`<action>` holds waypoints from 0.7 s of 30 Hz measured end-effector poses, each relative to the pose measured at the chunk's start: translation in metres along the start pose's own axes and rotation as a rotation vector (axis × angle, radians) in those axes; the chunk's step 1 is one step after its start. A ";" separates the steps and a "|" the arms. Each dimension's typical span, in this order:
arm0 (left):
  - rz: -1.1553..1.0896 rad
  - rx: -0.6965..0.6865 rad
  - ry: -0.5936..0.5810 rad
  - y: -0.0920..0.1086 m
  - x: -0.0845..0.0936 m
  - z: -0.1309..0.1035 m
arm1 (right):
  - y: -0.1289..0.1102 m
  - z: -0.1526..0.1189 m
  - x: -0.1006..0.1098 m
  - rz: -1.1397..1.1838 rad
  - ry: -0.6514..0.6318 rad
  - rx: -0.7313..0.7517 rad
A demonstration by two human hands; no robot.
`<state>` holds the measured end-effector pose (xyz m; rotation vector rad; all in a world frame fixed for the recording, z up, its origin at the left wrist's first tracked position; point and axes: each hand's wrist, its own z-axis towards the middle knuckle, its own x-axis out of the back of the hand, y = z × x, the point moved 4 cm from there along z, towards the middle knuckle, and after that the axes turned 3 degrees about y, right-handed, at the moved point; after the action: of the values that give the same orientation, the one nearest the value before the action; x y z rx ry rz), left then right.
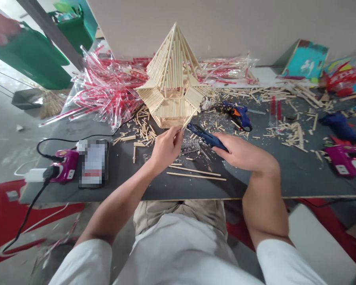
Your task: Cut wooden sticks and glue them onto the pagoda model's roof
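A pointed model built of pale wooden sticks (173,107) stands upright on the dark table. My left hand (168,146), its fingers pinched together, holds a thin wooden stick (190,118) just in front of the model's base. In my right hand (237,150) is a dark blue plier-like tool (207,137), its fingers wrapped round the handles. The tool's tip is close to the stick and to my left fingertips; whether it touches the stick is too small to tell. Two long loose sticks (195,176) lie on the table below my hands.
Red-and-clear plastic wrappers (115,87) heap at the back left. A phone (93,164) and a purple power strip (67,164) with cables lie left. A blue glue gun (239,114) and scattered stick pieces (296,136) are on the right, near a second purple strip (345,160).
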<state>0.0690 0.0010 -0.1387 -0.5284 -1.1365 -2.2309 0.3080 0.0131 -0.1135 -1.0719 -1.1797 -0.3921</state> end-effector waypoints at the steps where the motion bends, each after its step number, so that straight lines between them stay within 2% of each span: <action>1: -0.001 -0.006 0.005 0.002 0.000 -0.001 | 0.002 0.000 0.000 -0.005 0.006 -0.009; 9: -0.038 0.041 -0.087 0.010 -0.005 -0.007 | 0.004 -0.001 0.002 0.103 -0.051 -0.022; 15: -0.062 0.089 -0.075 0.005 -0.003 -0.005 | 0.002 -0.003 0.002 0.157 -0.099 -0.029; 21: -0.063 0.069 -0.043 0.007 -0.005 -0.006 | 0.004 -0.003 -0.002 0.140 -0.093 -0.075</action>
<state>0.0766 -0.0060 -0.1406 -0.5207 -1.2636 -2.2340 0.3120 0.0118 -0.1166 -1.2413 -1.1716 -0.2817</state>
